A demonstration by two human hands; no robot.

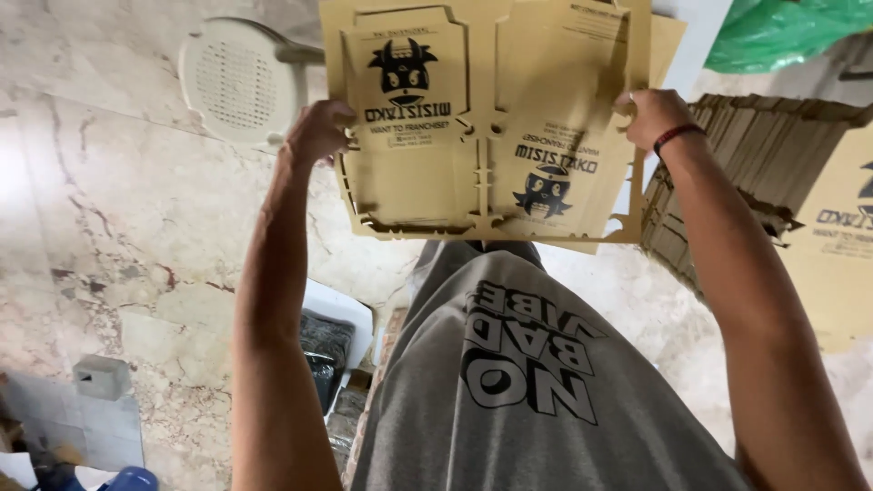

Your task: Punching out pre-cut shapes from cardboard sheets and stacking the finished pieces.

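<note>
Above the marble floor (pixel 136 209), left hand (pixel 318 132) and right hand (pixel 653 116) each clamp one edge of one flat tan die-cut cardboard sheet (pixel 491 136); one stack of similar sheets (pixel 773 173) stands right.

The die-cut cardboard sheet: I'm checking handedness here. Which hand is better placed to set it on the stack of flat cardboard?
Probably the right hand: it grips the cardboard sheet on the edge nearest the cardboard stack; the left hand holds the far edge.

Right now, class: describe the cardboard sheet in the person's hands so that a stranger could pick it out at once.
Start at the marble floor, then look above the grey shirt. There the left hand and right hand grip the side edges of a flat tan die-cut sheet. Unlike the stack of cardboard on the right, it is raised and shows two black cartoon mascots.
</note>
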